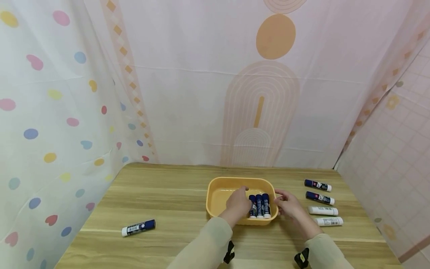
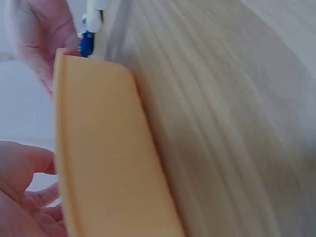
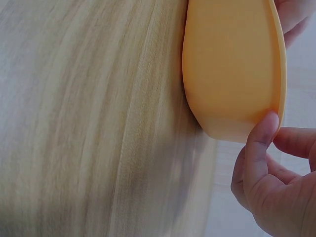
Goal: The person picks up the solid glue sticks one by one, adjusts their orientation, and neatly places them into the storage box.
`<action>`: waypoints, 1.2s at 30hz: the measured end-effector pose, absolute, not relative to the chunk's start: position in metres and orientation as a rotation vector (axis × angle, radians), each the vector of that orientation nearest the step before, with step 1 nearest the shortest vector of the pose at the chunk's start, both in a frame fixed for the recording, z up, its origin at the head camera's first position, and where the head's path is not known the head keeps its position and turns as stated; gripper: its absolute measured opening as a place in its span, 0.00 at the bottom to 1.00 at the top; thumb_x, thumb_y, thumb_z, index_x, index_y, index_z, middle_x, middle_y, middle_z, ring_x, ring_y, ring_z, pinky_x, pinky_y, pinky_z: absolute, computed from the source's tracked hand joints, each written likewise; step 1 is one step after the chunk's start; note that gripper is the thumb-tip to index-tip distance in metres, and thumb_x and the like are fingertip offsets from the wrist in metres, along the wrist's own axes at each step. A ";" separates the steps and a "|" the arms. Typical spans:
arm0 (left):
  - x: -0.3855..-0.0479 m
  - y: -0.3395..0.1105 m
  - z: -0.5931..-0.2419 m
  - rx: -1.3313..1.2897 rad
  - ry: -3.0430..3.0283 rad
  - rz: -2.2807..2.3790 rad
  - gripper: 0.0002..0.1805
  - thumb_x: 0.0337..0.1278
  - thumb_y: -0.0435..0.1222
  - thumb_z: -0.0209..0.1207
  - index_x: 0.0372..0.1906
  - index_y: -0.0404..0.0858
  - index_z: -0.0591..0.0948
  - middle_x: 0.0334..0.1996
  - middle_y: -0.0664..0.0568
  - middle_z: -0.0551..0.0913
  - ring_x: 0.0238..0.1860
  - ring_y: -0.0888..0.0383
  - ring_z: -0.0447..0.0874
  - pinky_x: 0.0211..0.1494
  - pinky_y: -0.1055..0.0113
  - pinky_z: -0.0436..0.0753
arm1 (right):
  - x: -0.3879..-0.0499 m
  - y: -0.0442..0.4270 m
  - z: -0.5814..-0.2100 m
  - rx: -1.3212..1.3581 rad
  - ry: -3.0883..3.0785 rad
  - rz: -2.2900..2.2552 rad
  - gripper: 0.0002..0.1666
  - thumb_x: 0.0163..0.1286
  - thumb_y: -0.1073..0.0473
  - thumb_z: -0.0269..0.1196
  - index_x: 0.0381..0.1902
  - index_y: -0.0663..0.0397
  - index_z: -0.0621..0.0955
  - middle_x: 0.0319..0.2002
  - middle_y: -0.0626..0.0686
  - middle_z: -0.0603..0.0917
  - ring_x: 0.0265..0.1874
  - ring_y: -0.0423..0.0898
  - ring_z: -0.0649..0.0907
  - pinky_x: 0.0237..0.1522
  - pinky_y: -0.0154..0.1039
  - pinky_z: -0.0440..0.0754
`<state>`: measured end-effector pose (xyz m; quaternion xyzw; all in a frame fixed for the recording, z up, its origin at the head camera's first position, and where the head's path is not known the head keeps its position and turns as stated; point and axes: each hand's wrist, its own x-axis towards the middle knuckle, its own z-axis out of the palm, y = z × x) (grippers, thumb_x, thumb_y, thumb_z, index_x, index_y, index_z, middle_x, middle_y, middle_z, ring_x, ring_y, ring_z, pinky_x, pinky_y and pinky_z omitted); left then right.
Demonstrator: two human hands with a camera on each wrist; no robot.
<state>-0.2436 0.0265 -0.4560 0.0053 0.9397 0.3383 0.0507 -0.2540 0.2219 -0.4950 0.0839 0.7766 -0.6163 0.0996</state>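
Beyond both hands we see a patterned curtain (image 1: 181, 112), and beneath them a wood-grain surface (image 1: 174, 194). On it sits a yellow-orange tray (image 1: 220, 198), under the left hand (image 1: 239, 201) and just left of the right hand (image 1: 289, 204). We see the right hand pinching the tray's rim on its right side, one finger against the outer wall and the thumb at the edge. The left hand reaches over the near wall into the tray, fingers bent and thumb apart from them; the wall hides its fingertips in the left wrist view, so we cannot tell whether it holds anything. In the tray, just right of the left hand, three blue-and-white sticks (image 1: 259, 206) lie side by side. To the right of the right hand we find two navy sticks (image 1: 318, 185) and, nearer us, two white sticks (image 1: 323, 211). Well left of the left hand lies a lone stick (image 1: 138, 228), its dark end toward that hand.
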 end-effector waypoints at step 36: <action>-0.184 -0.252 -0.485 0.567 3.235 0.552 0.38 0.55 0.40 0.64 0.70 0.37 0.62 0.64 0.36 0.68 0.62 0.37 0.69 0.61 0.42 0.70 | -0.251 0.220 -0.490 0.231 2.280 -1.836 0.29 0.66 0.69 0.54 0.65 0.63 0.66 0.36 0.55 0.72 0.24 0.43 0.76 0.24 0.34 0.78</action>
